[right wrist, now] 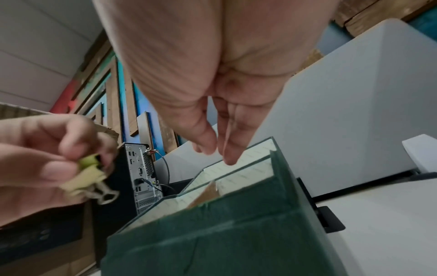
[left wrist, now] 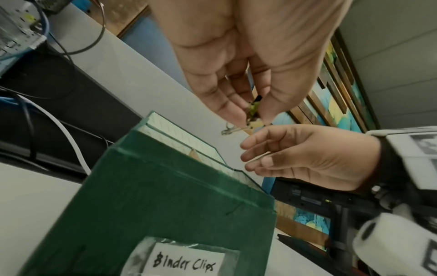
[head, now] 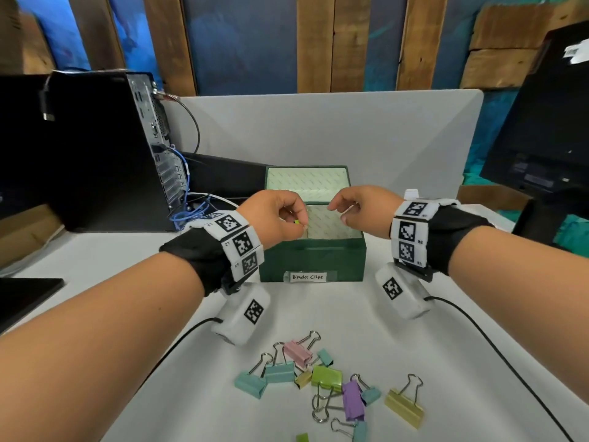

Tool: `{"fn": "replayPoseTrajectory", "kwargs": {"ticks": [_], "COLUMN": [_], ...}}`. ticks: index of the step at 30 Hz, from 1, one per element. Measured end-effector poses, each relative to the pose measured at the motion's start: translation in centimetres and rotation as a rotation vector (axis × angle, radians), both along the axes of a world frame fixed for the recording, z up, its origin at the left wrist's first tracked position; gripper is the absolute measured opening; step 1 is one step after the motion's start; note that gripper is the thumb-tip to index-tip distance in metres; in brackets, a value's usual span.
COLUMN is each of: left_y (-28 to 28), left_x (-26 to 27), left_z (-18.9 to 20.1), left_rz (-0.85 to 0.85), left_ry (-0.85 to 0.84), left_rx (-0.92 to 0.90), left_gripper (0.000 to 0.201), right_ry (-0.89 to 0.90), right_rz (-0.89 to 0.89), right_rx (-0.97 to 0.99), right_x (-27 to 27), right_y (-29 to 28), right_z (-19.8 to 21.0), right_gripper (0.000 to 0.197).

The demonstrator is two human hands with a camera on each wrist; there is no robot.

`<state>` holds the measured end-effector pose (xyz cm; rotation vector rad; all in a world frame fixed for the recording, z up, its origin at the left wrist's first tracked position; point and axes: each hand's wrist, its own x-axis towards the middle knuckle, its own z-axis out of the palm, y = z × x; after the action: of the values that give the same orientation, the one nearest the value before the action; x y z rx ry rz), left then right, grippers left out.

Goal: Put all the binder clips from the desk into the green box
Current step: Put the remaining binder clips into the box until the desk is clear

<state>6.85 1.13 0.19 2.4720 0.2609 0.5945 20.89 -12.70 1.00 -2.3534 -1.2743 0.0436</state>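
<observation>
While the left hand (head: pixel 271 215) hangs over the near-left rim of the green box (head: pixel 312 258), its fingers (left wrist: pixel 227 104) and thumb pinch two small binder clips together, a lime-green one (right wrist: pixel 88 161) and a pale yellow one (right wrist: pixel 84 184) whose bent wire handles poke out below. Opposite it, the right hand (head: pixel 363 208) hovers over the box's right side with fingers (right wrist: pixel 232 142) loosely curled, grasping nothing. Cloth-textured and square-cornered, the box has a pale patterned paper lining, its hinged lid stands open behind, and a taped handwritten label (head: pixel 307 277) reads "Binder Clips". Nearer the person, on the white counter (head: pixel 446 362), lies a loose heap of clips (head: pixel 325 381) in teal, pink, green, purple and yellow, folded metal bodies with wire loops. A black computer tower (head: pixel 105 151) stands at the left.
</observation>
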Motion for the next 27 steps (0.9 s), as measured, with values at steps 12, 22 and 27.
{"fn": "replayPoseTrajectory", "kwargs": {"ticks": [12, 22, 27], "left_y": [-1.9, -4.2, -7.9], "left_x": [6.5, -1.6, -6.3], "left_z": [-0.7, -0.1, -1.7], "left_rz": [0.046, -0.191, -0.358], "left_ry": [0.069, 0.539, 0.78], "left_rx": [-0.039, 0.107, 0.368], "left_gripper": [0.01, 0.046, 0.063], "right_ry": [-0.046, 0.22, 0.177], "right_rz": [0.142, 0.371, 0.408], "right_rx": [-0.138, -0.699, -0.82], "right_x": [-2.6, -5.4, -6.5], "right_y": [-7.1, -8.9, -8.6], "right_z": [-2.3, -3.5, -4.3], "right_gripper": [0.016, 0.05, 0.06]}}
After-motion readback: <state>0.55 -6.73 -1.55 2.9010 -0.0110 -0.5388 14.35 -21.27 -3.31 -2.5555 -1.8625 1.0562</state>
